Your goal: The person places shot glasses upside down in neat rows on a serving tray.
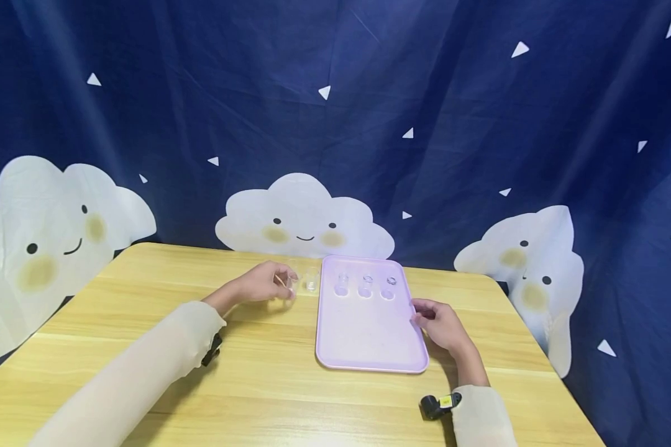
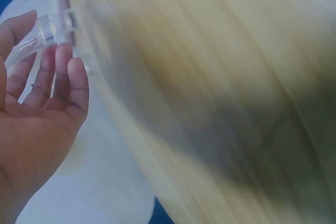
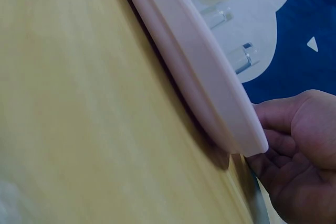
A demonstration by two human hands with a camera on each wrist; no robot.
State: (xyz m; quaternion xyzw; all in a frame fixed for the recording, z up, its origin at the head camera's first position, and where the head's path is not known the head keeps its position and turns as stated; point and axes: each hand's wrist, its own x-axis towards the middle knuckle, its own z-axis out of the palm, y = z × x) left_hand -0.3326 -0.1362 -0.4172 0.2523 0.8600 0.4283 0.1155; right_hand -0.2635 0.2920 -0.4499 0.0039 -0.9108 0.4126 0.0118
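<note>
In the head view, my left hand (image 1: 265,282) is left of the pink-purple tray (image 1: 369,335), its thumb and fingers round a small clear glass (image 1: 291,284). The left wrist view shows this hand (image 2: 44,98) with curved fingers about the clear glass (image 2: 26,50); the exact contact is partly hidden. Another clear glass (image 1: 311,282) stands between that hand and the tray. Three clear glasses (image 1: 342,285) stand in a row across the tray's far part. My right hand (image 1: 442,324) holds the tray's right edge, thumb against the rim (image 3: 210,72) in the right wrist view.
The wooden table (image 1: 257,385) extends on both sides of the tray. Behind its far edge hangs a dark blue curtain (image 1: 268,124) with white clouds and small triangles. A black wrist camera (image 1: 436,406) is at the right sleeve.
</note>
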